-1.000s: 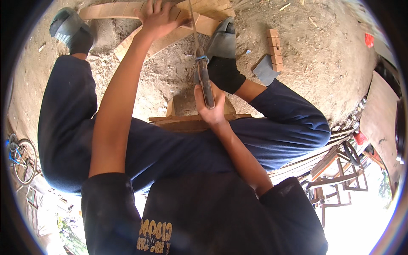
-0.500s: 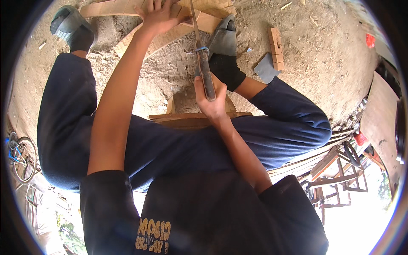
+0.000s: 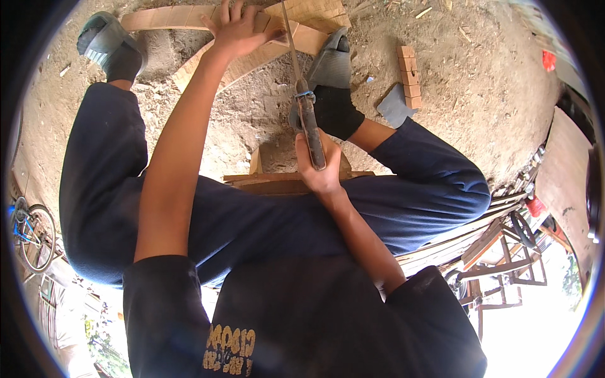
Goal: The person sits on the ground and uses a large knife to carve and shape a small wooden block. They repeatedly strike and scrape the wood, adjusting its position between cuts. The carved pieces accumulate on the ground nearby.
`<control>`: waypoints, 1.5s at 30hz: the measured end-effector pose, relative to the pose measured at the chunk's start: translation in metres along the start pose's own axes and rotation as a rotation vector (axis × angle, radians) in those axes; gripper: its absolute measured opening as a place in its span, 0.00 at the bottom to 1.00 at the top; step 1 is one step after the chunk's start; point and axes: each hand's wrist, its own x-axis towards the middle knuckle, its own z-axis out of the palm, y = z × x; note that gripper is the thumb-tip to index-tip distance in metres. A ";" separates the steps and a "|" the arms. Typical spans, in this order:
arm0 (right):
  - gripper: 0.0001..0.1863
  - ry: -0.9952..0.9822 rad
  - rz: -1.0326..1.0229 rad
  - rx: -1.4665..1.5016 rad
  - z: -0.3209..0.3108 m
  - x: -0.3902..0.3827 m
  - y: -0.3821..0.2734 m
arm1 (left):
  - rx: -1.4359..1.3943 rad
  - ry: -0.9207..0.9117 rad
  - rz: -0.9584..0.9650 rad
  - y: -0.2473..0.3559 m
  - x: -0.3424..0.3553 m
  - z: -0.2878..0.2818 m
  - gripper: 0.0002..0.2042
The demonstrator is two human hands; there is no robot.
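Observation:
My left hand (image 3: 236, 28) lies spread and flat on a curved wooden piece (image 3: 252, 63) on the sandy ground at the top. My right hand (image 3: 318, 169) is closed around the dark handle of a thin-bladed saw (image 3: 310, 123). Its narrow blade (image 3: 290, 44) reaches up to the wood beside my left hand. My right foot, in a black sock and grey sandal (image 3: 331, 63), rests against the same wood. I sit on a low wooden stool (image 3: 277, 183), knees apart in dark blue trousers.
My left foot in a grey sandal (image 3: 107, 47) stands at top left. A small notched wooden block (image 3: 408, 69) and a grey flat piece (image 3: 396, 106) lie to the right. Wooden frames (image 3: 498, 252) stand at lower right, a bicycle (image 3: 28, 230) at far left.
My right hand pushed the saw forward a little, then drew it back toward my body. My left hand stayed pressed on the curved wood.

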 end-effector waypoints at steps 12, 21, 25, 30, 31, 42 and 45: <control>0.09 0.016 -0.035 0.020 0.002 0.010 0.001 | -0.024 0.027 0.016 -0.004 -0.001 0.003 0.33; 0.09 0.002 -0.032 0.014 0.005 0.009 -0.005 | -0.037 0.035 -0.141 0.001 0.002 -0.003 0.33; 0.08 -0.031 -0.014 -0.042 -0.001 0.012 0.008 | -0.076 -0.074 -0.120 0.005 0.002 -0.009 0.32; 0.08 0.015 -0.010 0.029 0.005 0.011 0.001 | -0.050 -0.194 -0.060 0.000 0.006 -0.020 0.32; 0.08 0.024 -0.010 0.011 0.002 0.006 0.003 | -0.108 -0.148 -0.120 0.006 0.004 -0.019 0.32; 0.09 -0.037 -0.013 -0.069 -0.009 -0.008 0.002 | -0.211 -0.039 -0.275 0.005 0.008 -0.004 0.34; 0.09 -0.032 -0.015 -0.032 -0.014 -0.015 -0.002 | -0.185 -0.090 -0.245 0.011 0.001 -0.019 0.34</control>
